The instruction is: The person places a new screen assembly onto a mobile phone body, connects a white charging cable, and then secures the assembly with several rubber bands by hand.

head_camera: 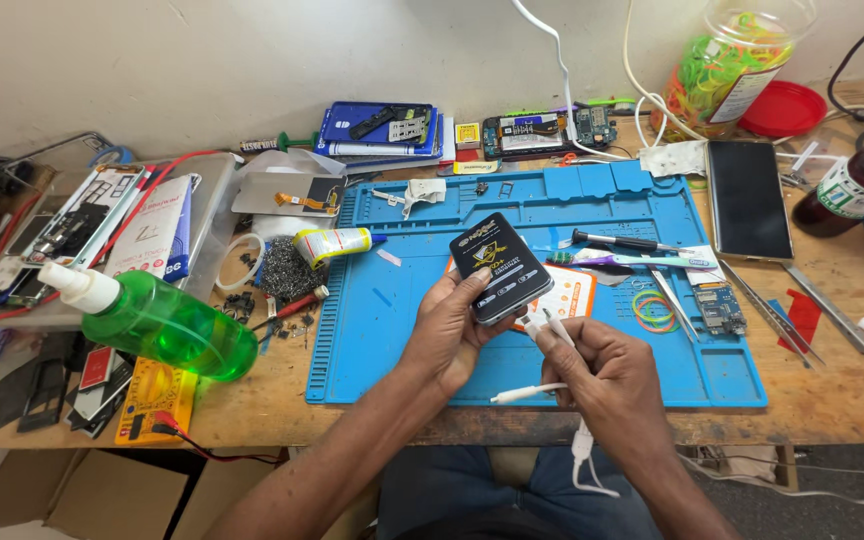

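Your left hand (449, 335) grips the phone (501, 266) above the blue mat (572, 215), near centre of the bench (832, 400). Your right hand (607, 375) pinches the white cable (537, 392), plug (556, 325) just beside the phone's near end. Judged: plug lined up, not yet inserted.

I see a bright, evenly lit, sharp view; soft shadows, mild glare on the green bottle (167, 325), edges slightly bowed.

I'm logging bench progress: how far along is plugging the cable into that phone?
Done: left hand holds the phone up over the blue mat. In hand: right hand pinches the white cable plug just beside the phone's lower end. Left: the plug isn't visibly seated.
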